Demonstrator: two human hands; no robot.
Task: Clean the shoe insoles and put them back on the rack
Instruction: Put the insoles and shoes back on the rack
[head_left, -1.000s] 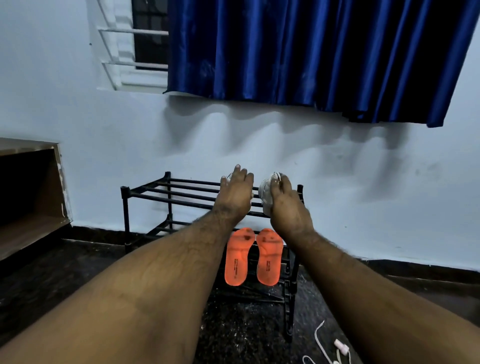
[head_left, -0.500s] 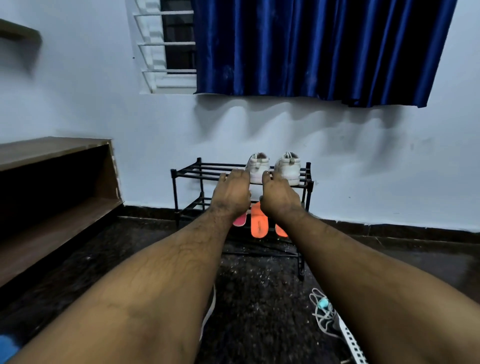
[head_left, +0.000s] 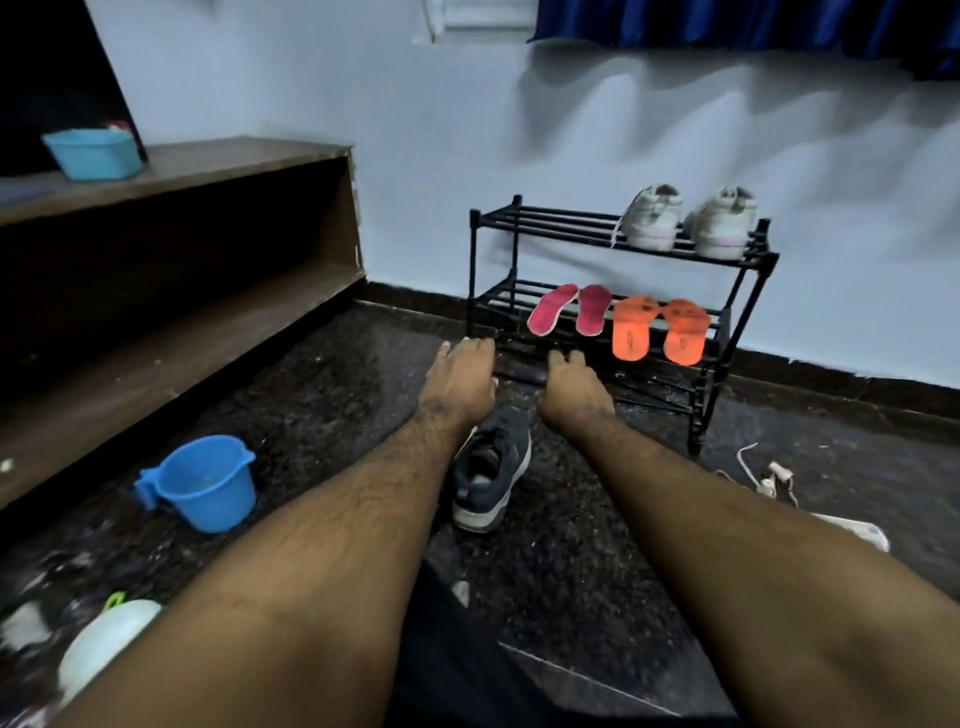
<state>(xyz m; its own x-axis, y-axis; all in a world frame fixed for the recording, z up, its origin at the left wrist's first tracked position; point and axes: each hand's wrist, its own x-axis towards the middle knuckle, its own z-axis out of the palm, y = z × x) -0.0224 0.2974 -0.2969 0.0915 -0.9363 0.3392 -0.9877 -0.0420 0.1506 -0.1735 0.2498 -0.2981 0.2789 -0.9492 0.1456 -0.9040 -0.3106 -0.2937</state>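
Note:
A black two-tier shoe rack (head_left: 491, 223) stands against the wall. Two pink insoles (head_left: 551, 309) and two orange insoles (head_left: 631, 327) lean on its lower tier. A pair of white shoes (head_left: 685, 221) sits on the top tier at the right. My left hand (head_left: 460, 376) and my right hand (head_left: 571, 387) reach forward over the floor in front of the rack, fingers extended and holding nothing. A dark grey shoe (head_left: 491, 470) lies on the floor just below and between my wrists.
A blue mug (head_left: 208, 483) stands on the dark floor at the left, a white object (head_left: 104, 644) nearer me. A wooden shelf unit (head_left: 208, 260) with a blue tub (head_left: 93, 153) fills the left. White cables and a power strip (head_left: 774, 480) lie at the right.
The view has dropped and pulled back from the rack. My hands have come off the white shoes on the top tier and now hover low in front of the rack, empty.

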